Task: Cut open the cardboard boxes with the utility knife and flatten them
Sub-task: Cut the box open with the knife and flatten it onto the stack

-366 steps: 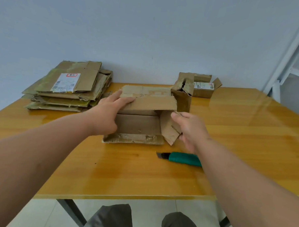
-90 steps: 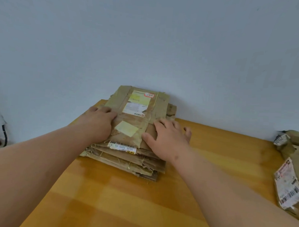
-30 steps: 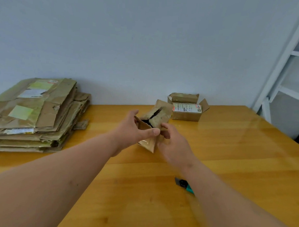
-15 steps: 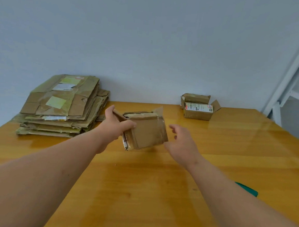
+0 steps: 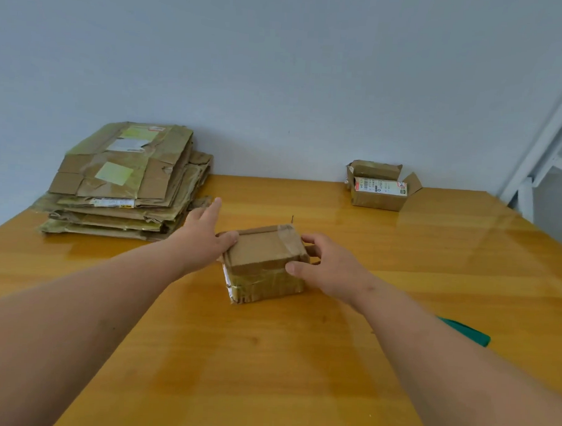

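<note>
On the wooden table (image 5: pixel 266 366), a teal utility knife (image 5: pixel 467 332) lies at about four o'clock from the small taped box (image 5: pixel 264 263), mostly hidden behind the right forearm. The box sits on the table between both hands. The right hand (image 5: pixel 328 268) curls round its three o'clock side, thumb on the near top edge. The left hand (image 5: pixel 204 233) lies at nine o'clock, thumb on the top, fingers straight. At ten o'clock, a stack of flattened boxes (image 5: pixel 126 180); at one o'clock, an opened labelled box (image 5: pixel 379 186).
</note>
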### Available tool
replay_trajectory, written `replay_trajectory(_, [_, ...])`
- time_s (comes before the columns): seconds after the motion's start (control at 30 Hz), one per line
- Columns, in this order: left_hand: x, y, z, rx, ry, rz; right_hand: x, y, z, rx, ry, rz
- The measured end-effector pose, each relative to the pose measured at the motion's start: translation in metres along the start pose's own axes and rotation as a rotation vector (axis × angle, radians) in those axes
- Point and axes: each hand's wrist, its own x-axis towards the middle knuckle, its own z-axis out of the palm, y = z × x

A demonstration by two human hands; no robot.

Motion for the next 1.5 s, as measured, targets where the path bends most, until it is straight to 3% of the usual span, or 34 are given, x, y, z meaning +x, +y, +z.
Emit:
replay_trajectory(0.1, [-0.005, 0.011, -0.002, 0.171, 0.167, 0.292, 0.001, 0.003, 0.002, 0.013, 0.010, 0.009])
replay_trajectory(0.2, [-0.013, 0.028, 0.003, 0.333, -0.048, 0.431, 0.000, 0.006, 0.001, 0.041, 0.002, 0.007])
replay_trajectory(0.3, [-0.013, 0.034, 0.009, 0.616, -0.213, 0.420, 0.000, 0.011, -0.009, -0.043, 0.048, 0.040])
replay_trajectory(0.43, [-0.011, 0.038, 0.013, 0.606, -0.255, 0.381, -0.016, 0.037, -0.032, -0.525, 0.278, 0.215])
replay_trajectory(0.53, [-0.011, 0.043, 0.018, 0.650, -0.276, 0.368, -0.027, 0.056, -0.039, -0.715, 0.291, 0.374])
replay_trajectory(0.73, [-0.015, 0.054, 0.024, 0.625, -0.218, 0.363, -0.041, 0.064, -0.051, -0.715, 0.238, 0.382])
replay_trajectory(0.9, [-0.017, 0.051, 0.029, 0.654, -0.127, 0.382, -0.048, 0.064, -0.066, -0.650, 0.072, 0.382])
replay_trajectory(1.0, [-0.016, 0.051, 0.028, 0.650, -0.149, 0.392, -0.052, 0.064, -0.077, -0.723, 0.002, 0.431])
replay_trajectory(1.1, [-0.014, 0.049, 0.026, 0.651, -0.187, 0.384, -0.057, 0.065, -0.089, -0.813, 0.042, 0.478])
replay_trajectory(1.23, [-0.012, 0.055, 0.027, 0.686, -0.171, 0.394, -0.055, 0.066, -0.088, -0.856, 0.042, 0.391])
replay_trajectory(1.5, [-0.018, 0.050, 0.033, 0.664, -0.098, 0.443, -0.045, 0.050, -0.042, -0.654, 0.039, 0.058])
